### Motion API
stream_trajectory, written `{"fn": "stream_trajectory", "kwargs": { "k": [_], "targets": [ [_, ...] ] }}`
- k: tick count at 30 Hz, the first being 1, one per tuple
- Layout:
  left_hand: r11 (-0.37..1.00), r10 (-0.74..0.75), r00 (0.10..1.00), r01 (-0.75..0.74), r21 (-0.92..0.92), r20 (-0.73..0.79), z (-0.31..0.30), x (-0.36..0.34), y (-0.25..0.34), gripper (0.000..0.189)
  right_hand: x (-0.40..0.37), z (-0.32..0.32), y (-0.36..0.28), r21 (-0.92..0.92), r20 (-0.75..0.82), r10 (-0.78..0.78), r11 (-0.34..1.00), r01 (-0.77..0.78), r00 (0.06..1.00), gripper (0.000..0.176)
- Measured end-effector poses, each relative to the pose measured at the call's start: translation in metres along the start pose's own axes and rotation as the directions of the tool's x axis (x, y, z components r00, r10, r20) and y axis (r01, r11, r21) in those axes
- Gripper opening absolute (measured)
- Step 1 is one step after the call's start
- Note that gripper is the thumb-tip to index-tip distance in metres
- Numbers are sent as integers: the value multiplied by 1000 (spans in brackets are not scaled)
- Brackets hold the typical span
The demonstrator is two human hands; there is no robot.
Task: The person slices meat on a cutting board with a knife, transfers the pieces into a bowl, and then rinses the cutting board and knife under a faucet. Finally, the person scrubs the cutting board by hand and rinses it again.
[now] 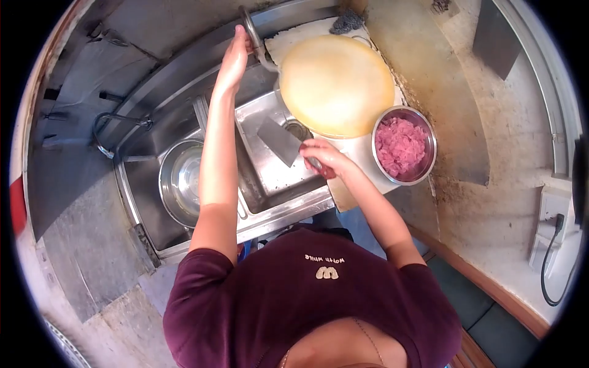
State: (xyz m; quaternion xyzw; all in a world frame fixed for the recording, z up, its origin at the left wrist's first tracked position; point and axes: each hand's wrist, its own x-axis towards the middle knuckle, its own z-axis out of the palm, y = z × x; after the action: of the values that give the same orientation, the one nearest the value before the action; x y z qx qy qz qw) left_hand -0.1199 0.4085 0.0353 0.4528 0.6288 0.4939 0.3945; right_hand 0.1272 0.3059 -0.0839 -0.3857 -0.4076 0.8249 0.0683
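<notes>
My right hand (325, 158) is wrapped around the handle of a cleaver (280, 141), its broad blade over the right sink basin (261, 175). My left hand (234, 61) reaches to the back of the sink, beside the curved metal tap (253, 35). One finger there is stretched out; the others are partly hidden, and whether they touch the tap cannot be made out. A large round yellowish cutting board (337, 86) lies to the right of the basin. Next to it stands a steel bowl (434, 147) of pink sliced raw meat (400, 146).
A wide metal pan (164, 187) with clear liquid sits in the left basin. Another thin tap (119, 118) is at the far left. A dark scouring pad (347, 22) lies behind the board. A stained wall (478, 190) with a plugged-in black cord (546, 276) borders the right.
</notes>
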Motion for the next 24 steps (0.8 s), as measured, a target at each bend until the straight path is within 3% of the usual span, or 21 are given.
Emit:
{"fn": "stream_trajectory", "kwargs": {
  "k": [2,4,6,10,11,12,14,16,17,18,20,21,24],
  "targets": [
    [999,-35,997,37,-17,70,-16,3,-8,72,37,-8,-7,18,41,-94,995,93,995,11],
    [995,-58,998,60,-85,31,-31,12,-24,69,44,2,-47,-34,-31,-27,999,26,999,11],
    [979,-79,997,77,-190,-6,-46,23,-40,66,77,0,-52,157,-9,-86,984,86,996,10],
    [941,-39,995,8,-338,-87,-46,37,-52,56,102,7,-67,191,-53,-132,972,140,990,12],
    [875,-51,992,-12,-484,-118,-38,40,-55,54,104,7,-69,208,-32,-136,968,139,990,12],
    [707,-76,994,-7,-707,-85,-34,44,-66,52,106,8,-70,226,-11,-141,964,139,990,12],
    [653,-25,995,-53,-756,-92,-17,35,-90,44,110,12,-71,234,0,-156,960,152,988,15],
    [906,-130,915,-47,-420,-383,24,15,-106,37,117,16,-73,246,2,-171,955,166,985,17],
    [983,104,889,-159,-87,-446,35,2,-118,38,120,17,-73,256,-4,-175,952,170,985,18],
    [933,342,837,-250,259,-426,42,-9,-124,39,123,17,-74,266,-9,-179,948,175,984,19],
    [916,342,896,-251,313,-284,44,-27,-121,44,119,18,-73,261,-36,-210,942,212,977,20],
    [897,311,935,-229,379,-171,42,-25,-121,53,118,16,-71,260,-13,-230,939,225,973,21],
    [760,234,972,-172,627,-18,37,-16,-122,67,109,13,-65,288,19,-247,929,231,969,21]
  ]
}}
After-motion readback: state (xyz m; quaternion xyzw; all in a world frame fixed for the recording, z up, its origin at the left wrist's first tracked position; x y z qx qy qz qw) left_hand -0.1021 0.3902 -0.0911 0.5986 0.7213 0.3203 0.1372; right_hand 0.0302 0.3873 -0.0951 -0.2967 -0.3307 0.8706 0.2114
